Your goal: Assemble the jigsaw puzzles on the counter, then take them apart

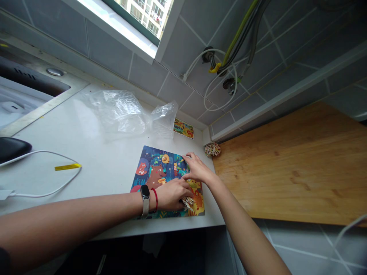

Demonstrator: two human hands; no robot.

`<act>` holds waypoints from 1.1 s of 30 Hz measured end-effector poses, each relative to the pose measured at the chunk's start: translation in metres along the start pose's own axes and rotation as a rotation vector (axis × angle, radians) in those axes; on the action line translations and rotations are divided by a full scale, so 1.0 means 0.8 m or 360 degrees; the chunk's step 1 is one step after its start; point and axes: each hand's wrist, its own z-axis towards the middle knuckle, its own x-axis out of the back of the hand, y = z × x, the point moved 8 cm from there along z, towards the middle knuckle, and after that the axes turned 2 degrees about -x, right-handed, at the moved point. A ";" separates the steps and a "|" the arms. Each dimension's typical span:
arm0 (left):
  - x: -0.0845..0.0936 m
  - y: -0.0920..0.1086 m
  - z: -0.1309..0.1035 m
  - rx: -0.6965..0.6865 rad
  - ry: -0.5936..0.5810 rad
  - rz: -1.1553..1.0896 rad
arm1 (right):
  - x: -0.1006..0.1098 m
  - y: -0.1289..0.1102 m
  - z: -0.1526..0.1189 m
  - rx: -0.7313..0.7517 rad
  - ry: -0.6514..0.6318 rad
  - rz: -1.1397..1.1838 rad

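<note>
In the head view, the left hand curls its fingers around a bundle of pieces, over the lower right part of the puzzle. The puzzle lies near the counter's front edge, towards its right end. A loosened grip could spill the bundle, and with that edge so near, some might drop off the front. The right hand has thumb and forefinger spread wide over the puzzle's upper right; I cannot tell whether they press. A dragging wrist might shift the puzzle.

A second heap sits by the counter's back right corner, against the wooden board. Along the back edge are a card and a bag; a cable loops at the left. Both forearms cross the front edge, the left one hiding part of the puzzle.
</note>
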 end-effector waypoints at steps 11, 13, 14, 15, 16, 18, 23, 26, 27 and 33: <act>-0.001 0.001 -0.001 0.0047 -0.0051 0.0053 | 0.020 0.016 0.023 -0.0050 0.0169 -0.0030; -0.001 0.001 -0.001 0.0051 -0.0048 0.0047 | 0.025 0.018 0.026 -0.0025 0.0229 0.0032; 0.000 0.001 -0.001 0.0052 -0.0045 0.0044 | 0.025 0.020 0.027 -0.0013 0.0243 0.0095; 0.000 0.001 -0.001 0.0052 -0.0042 0.0040 | 0.025 0.021 0.028 -0.0009 0.0248 0.0175; 0.000 0.001 -0.001 0.0051 -0.0040 0.0035 | 0.025 0.022 0.029 -0.0013 0.0248 0.0263; 0.000 0.001 -0.001 0.0048 -0.0038 0.0028 | 0.023 0.023 0.032 -0.0024 0.0244 0.0421; 0.000 0.001 -0.001 0.0040 -0.0018 0.0014 | 0.018 0.014 0.042 0.0070 0.0223 0.0621; 0.001 0.001 -0.001 0.0032 -0.0013 -0.0004 | 0.017 0.017 0.047 0.0128 0.0193 0.0743; 0.001 0.002 -0.001 0.0030 -0.0011 -0.0010 | 0.017 0.022 0.048 0.0127 0.0189 0.0803; 0.003 0.003 -0.001 0.0042 -0.0015 0.0013 | 0.024 0.053 0.039 -0.0008 0.0215 0.1264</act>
